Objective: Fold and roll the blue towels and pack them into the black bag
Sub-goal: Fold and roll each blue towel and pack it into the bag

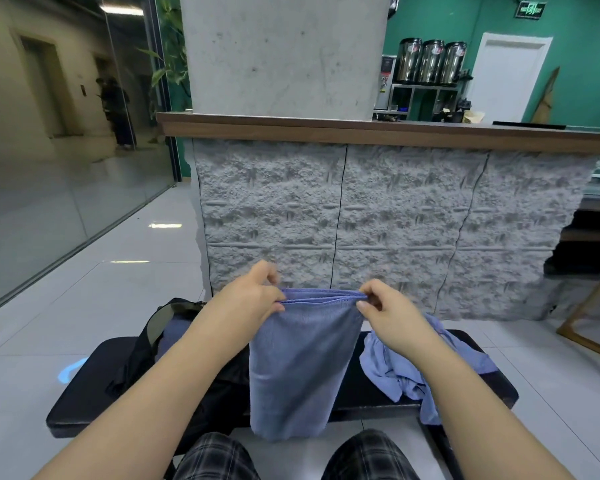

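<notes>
both hands raised — left hand (253,296) and right hand (387,306) pinching folded towel (298,368) corners.

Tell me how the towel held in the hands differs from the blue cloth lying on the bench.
The held towel is folded flat with its edges lined up; the heap of blue cloth is crumpled. The held towel hangs lifted, pinched at its top corners by the left hand and right hand; the heap rests on the black bench, untouched. Both are blue fabric.
</notes>
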Motion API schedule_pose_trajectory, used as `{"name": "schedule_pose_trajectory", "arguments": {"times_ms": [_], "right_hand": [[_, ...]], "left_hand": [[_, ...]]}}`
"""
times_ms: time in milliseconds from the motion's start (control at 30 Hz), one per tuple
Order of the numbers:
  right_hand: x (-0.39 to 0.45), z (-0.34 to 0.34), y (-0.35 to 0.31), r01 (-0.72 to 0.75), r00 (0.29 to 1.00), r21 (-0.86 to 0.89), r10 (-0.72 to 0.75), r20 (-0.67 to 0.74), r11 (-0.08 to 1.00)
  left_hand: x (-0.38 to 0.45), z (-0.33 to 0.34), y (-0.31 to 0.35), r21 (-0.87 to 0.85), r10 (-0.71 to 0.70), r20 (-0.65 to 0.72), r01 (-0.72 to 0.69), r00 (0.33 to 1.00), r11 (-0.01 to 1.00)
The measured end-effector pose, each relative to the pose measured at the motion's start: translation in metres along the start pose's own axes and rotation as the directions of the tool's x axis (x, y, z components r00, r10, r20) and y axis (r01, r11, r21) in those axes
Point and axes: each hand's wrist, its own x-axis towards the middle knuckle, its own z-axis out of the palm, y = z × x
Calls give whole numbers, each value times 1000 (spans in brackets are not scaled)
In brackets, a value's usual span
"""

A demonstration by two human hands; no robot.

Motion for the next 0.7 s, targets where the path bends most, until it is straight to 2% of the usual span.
{"name": "schedule_pose_trajectory", "arguments": {"times_ms": [33,67,100,133,167,233,300,400,567,700], "right_hand": [[1,3,2,0,1000,8,0,-10,1000],[1,5,2,3,1000,9,-3,-17,1000],[2,7,3,7,1000,3,-7,-14,1000],[2,10,4,13,1000,-13,-13,-1,1000],[3,12,6,15,1000,-40,-14,19,999],[5,16,10,7,998,-97,-1,68,995],[9,20,19,-12,992,-122,27,124,992],[10,25,31,-38,979,-97,57,195,995],[18,42,51,-39,964,-120,69,257,992],[28,59,66,-61,972,-127,89,219,990]], "left_hand": [[2,2,-1,35,39,-53,-38,998,999],[3,6,-3,21,14,-11,-14,1000,1000],[6,8,-4,25,-42,56,41,998,999],[8,12,-5,52,-112,195,103,974,993],[11,12,-5,98,-189,332,166,924,981],[14,21,-10,143,-222,398,179,890,973],[10,27,-13,124,-180,385,142,905,982],[-3,34,-19,21,-83,274,80,958,997],[-7,67,-32,-56,-108,402,141,909,988],[-8,85,-46,-119,-70,468,141,881,983]]}}
